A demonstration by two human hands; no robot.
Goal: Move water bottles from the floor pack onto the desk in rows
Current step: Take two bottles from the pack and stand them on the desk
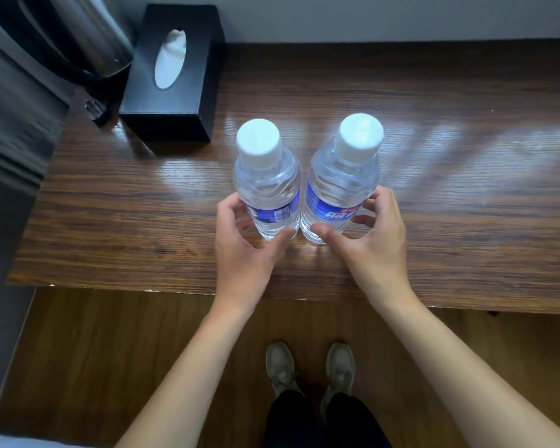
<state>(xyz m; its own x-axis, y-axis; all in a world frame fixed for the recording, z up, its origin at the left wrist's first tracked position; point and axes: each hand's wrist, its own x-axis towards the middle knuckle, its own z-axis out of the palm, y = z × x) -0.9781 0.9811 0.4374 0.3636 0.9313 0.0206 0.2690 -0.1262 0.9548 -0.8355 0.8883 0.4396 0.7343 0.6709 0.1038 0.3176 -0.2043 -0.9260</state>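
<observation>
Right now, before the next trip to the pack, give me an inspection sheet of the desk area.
Surface: wooden desk, glossy, chipped front edge.
Job's things: left bottle and right bottle upright, side by side, capped.
Clutter: black tissue box; steel kettle at the back left.
Hands: left hand and right hand cup one bottle each, fingers loosely curled.
Cables: nothing seen.
Surroundings: wood floor, shoes; floor pack out of view.
</observation>
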